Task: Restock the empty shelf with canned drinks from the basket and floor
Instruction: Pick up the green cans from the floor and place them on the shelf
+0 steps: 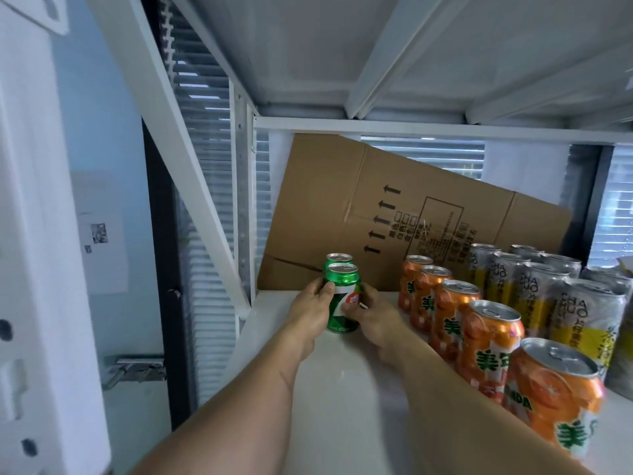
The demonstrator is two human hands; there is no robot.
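The fingers of the left hand are wrapped against the left side of a green can, and those of the right hand are pressed to its right side, so the can is clasped between both hands. It is held upright, its long axis vertical, with its base on or just above the white shelf; contact cannot be told. Directly behind it, at the far end, a second green can is seen, touching or nearly so. The pair appears to be the start of a new row, running from far to near.

To the right, a row of orange cans is lined up the same way, and further right stand silver-and-yellow cans. A flattened cardboard box is leaned against the back.

The release is judged to turn on alignment: the held can lies straight ahead of both hands, equally near each, and is probably to be squared with the can behind it.
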